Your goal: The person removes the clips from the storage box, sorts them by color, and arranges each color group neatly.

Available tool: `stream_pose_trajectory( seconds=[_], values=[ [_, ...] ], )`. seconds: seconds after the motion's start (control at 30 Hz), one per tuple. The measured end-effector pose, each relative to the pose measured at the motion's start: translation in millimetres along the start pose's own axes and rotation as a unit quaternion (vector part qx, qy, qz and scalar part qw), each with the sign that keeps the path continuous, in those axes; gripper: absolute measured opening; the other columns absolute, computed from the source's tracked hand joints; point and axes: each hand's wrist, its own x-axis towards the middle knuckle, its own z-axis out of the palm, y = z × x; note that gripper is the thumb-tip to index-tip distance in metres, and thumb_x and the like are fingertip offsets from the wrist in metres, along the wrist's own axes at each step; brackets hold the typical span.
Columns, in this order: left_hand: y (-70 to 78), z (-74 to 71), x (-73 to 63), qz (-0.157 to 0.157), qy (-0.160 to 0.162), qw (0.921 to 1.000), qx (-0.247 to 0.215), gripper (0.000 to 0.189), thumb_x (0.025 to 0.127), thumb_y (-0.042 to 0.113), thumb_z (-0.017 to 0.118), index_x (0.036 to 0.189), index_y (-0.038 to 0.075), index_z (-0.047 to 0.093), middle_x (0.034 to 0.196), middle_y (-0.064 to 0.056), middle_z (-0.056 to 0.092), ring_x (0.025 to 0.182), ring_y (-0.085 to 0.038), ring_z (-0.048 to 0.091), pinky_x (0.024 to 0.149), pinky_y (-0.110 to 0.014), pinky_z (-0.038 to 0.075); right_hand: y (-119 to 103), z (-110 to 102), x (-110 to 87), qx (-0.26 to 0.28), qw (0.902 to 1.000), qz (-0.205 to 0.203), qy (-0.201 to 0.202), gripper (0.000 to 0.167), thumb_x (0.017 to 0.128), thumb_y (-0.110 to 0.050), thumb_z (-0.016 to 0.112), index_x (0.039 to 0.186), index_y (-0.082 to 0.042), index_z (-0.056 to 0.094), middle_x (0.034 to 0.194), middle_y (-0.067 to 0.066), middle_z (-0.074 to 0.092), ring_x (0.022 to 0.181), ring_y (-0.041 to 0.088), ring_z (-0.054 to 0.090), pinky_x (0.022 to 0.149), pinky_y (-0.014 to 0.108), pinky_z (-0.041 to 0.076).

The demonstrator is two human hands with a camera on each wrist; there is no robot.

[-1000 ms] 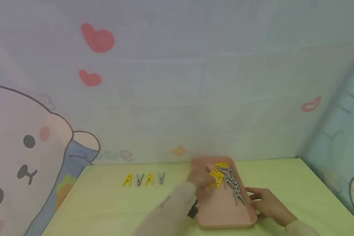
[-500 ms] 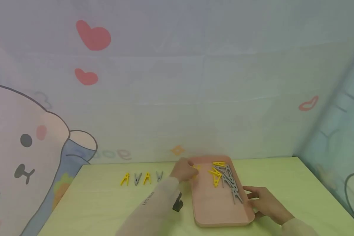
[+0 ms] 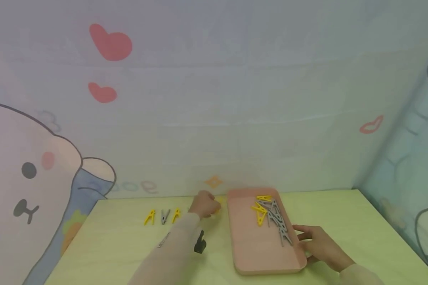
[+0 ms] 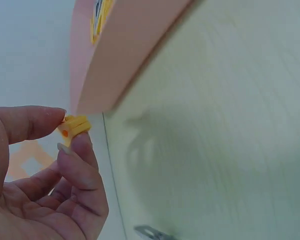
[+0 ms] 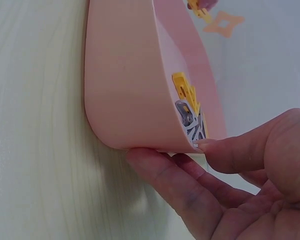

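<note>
My left hand [image 3: 204, 204] pinches a yellow clothespin [image 4: 75, 126] between thumb and fingertips, above the table left of the pink tray [image 3: 249, 249]. Along the tray's right side, my right hand [image 3: 322, 246] grips the edge, with its thumb at the rim and its fingers against the outer wall. Inside the tray lie yellow clothespins [image 3: 260, 218] and a heap of grey clothespins [image 3: 283, 232], gathered toward the right wall. To the left stretches a row with a yellow clothespin [image 3: 149, 217], a grey clothespin [image 3: 165, 216] and another yellow clothespin [image 3: 176, 215]. A grey one beyond is mostly hidden by the left hand.
The pale yellow-green table [image 3: 107, 241] ends at a cloth backdrop [image 3: 289, 130] printed with hearts and a cartoon bear [image 3: 28, 190]. A dark wrist-worn device [image 3: 200, 242] sits beside the left sleeve [image 3: 169, 249].
My left hand has taken the yellow clothespin out of the tray and moved left across its left rim, over the table. The right hand has stayed at the tray's edge.
</note>
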Motion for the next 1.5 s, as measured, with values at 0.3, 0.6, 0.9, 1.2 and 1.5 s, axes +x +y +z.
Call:
stream_pose_trajectory(
  seconds=[0.3, 0.6, 0.9, 1.2, 1.5],
  values=[
    [-36.6, 2.2, 8.9, 0.001, 0.019, 0.9991, 0.037, 0.029, 0.07, 0.001, 0.058, 0.054, 0.011, 0.035, 0.048, 0.004, 0.036, 0.042, -0.009, 0.026, 0.039, -0.024, 0.028, 1.6, -2.6, -3.0, -0.009, 0.9999, 0.008, -0.003, 0.065, 0.085, 0.006, 0.063, 0.145, 0.008, 0.04, 0.112, 0.018, 0.064, 0.084, 0.027, 0.067, 0.061, 0.043, 0.057],
    [-54.9, 17.8, 17.5, -0.011, 0.074, 0.9887, 0.13, 0.033, 0.075, 0.002, 0.063, 0.061, 0.013, 0.035, 0.054, 0.003, 0.03, 0.046, -0.013, 0.026, 0.041, -0.028, 0.025, 0.9, -1.4, -5.7, 0.005, 1.0, 0.002, -0.008, 0.063, 0.086, 0.007, 0.061, 0.145, 0.01, 0.039, 0.113, 0.019, 0.065, 0.086, 0.028, 0.068, 0.063, 0.044, 0.057],
    [-45.6, 20.1, 13.3, -0.034, 0.104, 0.9793, 0.17, 0.017, 0.076, 0.002, 0.069, 0.071, 0.004, 0.053, 0.062, -0.006, 0.051, 0.052, -0.022, 0.046, 0.046, -0.034, 0.039, -1.4, 1.8, -3.7, 0.004, 0.9999, 0.002, -0.01, 0.063, 0.086, 0.006, 0.062, 0.145, 0.009, 0.039, 0.114, 0.02, 0.064, 0.086, 0.028, 0.068, 0.063, 0.044, 0.057],
    [-35.3, 13.6, 7.9, -0.031, 0.114, 0.9754, 0.186, 0.012, 0.075, 0.007, 0.067, 0.079, 0.003, 0.056, 0.071, -0.009, 0.057, 0.06, -0.026, 0.053, 0.051, -0.04, 0.045, -0.1, 0.8, -2.5, -0.001, 0.9999, -0.003, -0.011, 0.064, 0.085, 0.006, 0.062, 0.145, 0.009, 0.04, 0.113, 0.018, 0.065, 0.086, 0.027, 0.067, 0.064, 0.043, 0.058],
    [-17.8, 16.2, 10.4, 0.012, 0.091, 0.9899, 0.108, 0.043, 0.079, 0.011, 0.065, 0.118, -0.005, 0.06, 0.115, -0.022, 0.063, 0.074, -0.029, 0.057, 0.065, -0.047, 0.053, -1.5, 1.4, -1.5, -0.006, 1.0, -0.005, -0.005, 0.063, 0.086, 0.007, 0.062, 0.145, 0.008, 0.04, 0.112, 0.018, 0.065, 0.084, 0.027, 0.068, 0.062, 0.043, 0.057]
  ],
)
